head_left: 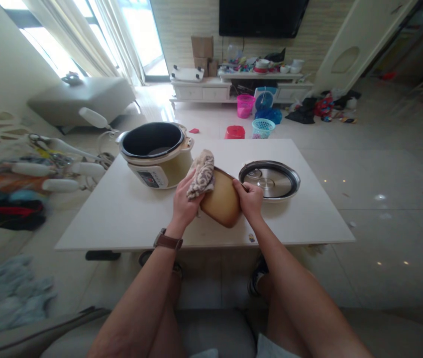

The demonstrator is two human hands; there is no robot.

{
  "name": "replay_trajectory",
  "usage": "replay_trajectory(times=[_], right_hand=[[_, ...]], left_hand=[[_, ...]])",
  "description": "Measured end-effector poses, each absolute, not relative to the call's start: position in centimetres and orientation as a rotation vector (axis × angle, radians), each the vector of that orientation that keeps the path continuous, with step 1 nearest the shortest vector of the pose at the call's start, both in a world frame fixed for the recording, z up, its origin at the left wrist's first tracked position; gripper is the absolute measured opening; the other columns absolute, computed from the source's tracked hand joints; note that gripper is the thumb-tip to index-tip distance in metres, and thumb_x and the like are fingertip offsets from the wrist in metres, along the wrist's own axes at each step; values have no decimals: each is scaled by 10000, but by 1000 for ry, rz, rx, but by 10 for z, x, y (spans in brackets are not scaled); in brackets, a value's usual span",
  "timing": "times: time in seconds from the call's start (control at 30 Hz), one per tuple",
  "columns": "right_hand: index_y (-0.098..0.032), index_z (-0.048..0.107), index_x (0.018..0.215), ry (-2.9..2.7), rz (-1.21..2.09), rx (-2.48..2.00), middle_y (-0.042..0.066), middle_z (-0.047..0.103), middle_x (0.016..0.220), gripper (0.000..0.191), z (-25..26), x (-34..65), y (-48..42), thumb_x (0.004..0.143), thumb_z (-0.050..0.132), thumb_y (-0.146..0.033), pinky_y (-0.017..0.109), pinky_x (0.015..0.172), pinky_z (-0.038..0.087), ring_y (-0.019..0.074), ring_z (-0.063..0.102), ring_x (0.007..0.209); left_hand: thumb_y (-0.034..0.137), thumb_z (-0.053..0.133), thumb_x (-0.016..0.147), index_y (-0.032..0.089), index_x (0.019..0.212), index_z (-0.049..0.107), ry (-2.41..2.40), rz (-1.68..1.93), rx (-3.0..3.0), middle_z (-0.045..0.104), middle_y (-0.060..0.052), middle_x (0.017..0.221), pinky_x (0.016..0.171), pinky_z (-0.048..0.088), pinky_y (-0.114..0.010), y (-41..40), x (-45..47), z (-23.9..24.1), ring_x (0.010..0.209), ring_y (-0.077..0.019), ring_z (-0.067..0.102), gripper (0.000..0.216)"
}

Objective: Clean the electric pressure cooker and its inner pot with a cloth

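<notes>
My left hand (184, 199) is closed around a patterned cloth (202, 174) and presses it against the top edge of a tan, rounded cooker lid (223, 201). My right hand (249, 198) grips the right side of that lid and holds it tilted on edge over the white table (129, 214). A brown watch sits on my left wrist. Just behind my left hand stands the cream rice cooker (157, 154), uncovered, with its dark inner pot showing. To the right of my right hand a round metal inner lid (269, 180) lies flat on the table.
My knees and a grey seat are below the table's near edge. A cluttered rack (40, 169) stands to the left. Coloured plastic baskets (262, 128) sit on the floor beyond the table, before a white TV cabinet (211, 90). A grey bench (80, 99) stands by the window.
</notes>
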State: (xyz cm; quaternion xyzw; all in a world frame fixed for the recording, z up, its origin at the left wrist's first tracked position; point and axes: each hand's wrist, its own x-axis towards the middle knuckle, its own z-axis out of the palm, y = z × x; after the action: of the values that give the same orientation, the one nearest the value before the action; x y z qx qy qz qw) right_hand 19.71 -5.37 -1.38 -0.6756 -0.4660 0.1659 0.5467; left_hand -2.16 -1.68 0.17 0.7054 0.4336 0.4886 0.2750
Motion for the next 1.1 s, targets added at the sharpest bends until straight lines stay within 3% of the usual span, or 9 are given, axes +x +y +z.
replay_trajectory(times=[0.13, 0.27, 0.4, 0.53, 0.63, 0.77, 0.9, 1.1], right_hand=[[-259, 251, 543, -1106, 407, -1554, -59, 215, 573, 716, -18, 200, -54, 871, 609, -785, 295, 562, 180, 100, 233, 576], [-259, 231, 541, -1125, 414, -1541, -60, 206, 570, 731, -22, 205, -55, 861, 604, -799, 298, 569, 178, 98, 221, 577], [-256, 244, 539, -1155, 438, -1544, -58, 209, 567, 728, -21, 209, -55, 865, 587, -810, 302, 572, 177, 99, 226, 579], [-256, 261, 540, -1152, 462, -1559, -53, 229, 559, 726, -19, 212, -53, 861, 578, -824, 311, 569, 160, 99, 227, 572], [-257, 258, 535, -1136, 488, -1557, -51, 232, 551, 733, -20, 214, -52, 856, 575, -835, 317, 566, 150, 98, 223, 567], [-256, 275, 531, -1112, 533, -1549, -47, 248, 553, 740, -25, 215, -51, 844, 566, -860, 315, 562, 153, 100, 231, 569], [-258, 267, 535, -1104, 537, -1544, -46, 240, 556, 745, -28, 217, -51, 836, 561, -872, 316, 566, 148, 102, 228, 577], [-258, 270, 537, -1082, 553, -1543, -49, 232, 553, 748, -24, 216, -52, 828, 561, -882, 319, 567, 141, 101, 226, 574]], left_hand=[[401, 759, 804, 169, 1131, 819, 1232, 1358, 1439, 809, -100, 1203, 1148, 509, -451, -2, -26, -12, 1227, -333, 709, 406], [397, 772, 723, 158, 1068, 800, 1297, 1349, 1083, 822, -95, 1125, 1058, 565, -430, 11, -32, -33, 1138, -308, 739, 420], [398, 730, 752, 152, 1099, 786, 1319, 1336, 913, 817, -121, 1156, 1027, 585, -443, 18, -32, -45, 1123, -303, 751, 429], [386, 701, 815, 157, 1091, 815, 1313, 1393, 1217, 820, -109, 1183, 1126, 536, -468, 6, -26, -29, 1222, -327, 723, 376], [371, 655, 881, 202, 1229, 807, 1197, 1373, 1739, 761, -89, 1384, 1218, 462, -489, -15, -22, -9, 1370, -323, 645, 415], [280, 627, 861, 294, 1384, 752, 980, 1128, 2395, 569, -27, 1637, 1309, 328, -530, -37, -21, 11, 1499, -318, 529, 538], [272, 598, 865, 287, 1469, 691, 992, 1134, 2403, 568, -31, 1638, 1298, 353, -499, -36, -21, 13, 1461, -292, 573, 612], [411, 678, 887, 230, 1409, 732, 1036, 1258, 2145, 631, -92, 1576, 1279, 385, -483, -22, -20, 4, 1461, -322, 578, 555]])
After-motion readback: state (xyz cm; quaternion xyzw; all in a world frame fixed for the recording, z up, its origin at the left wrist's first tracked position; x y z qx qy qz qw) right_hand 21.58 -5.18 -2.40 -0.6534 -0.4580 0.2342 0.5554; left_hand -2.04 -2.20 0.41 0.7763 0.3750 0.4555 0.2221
